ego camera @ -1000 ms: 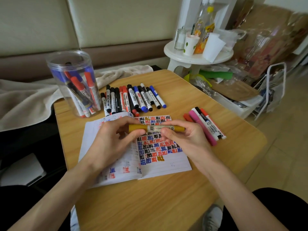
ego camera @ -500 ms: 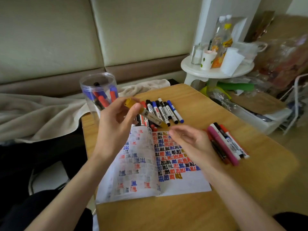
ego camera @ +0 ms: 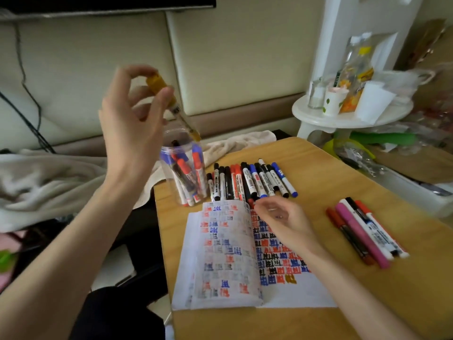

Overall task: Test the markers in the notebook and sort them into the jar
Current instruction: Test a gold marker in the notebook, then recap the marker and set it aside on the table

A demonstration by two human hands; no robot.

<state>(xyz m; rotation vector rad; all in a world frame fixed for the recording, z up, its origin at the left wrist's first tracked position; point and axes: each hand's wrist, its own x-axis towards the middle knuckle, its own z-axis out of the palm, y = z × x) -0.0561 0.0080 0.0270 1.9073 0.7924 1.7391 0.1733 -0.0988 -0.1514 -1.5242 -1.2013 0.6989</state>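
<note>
Left hand [ego camera: 132, 123] aloft, pinching; right hand [ego camera: 284, 222] loose.

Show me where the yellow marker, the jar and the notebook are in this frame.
yellow marker [ego camera: 177, 109]: head view, on its labelled barrel just below the thumb.
jar [ego camera: 164, 165]: head view, on its clear left wall.
notebook [ego camera: 294, 295]: head view, on the blank bottom of the right page.

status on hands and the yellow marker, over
Left hand pinches yellow marker, tilted, lower end at jar mouth. Right hand empty over notebook. Jar mouth unobstructed.
</note>
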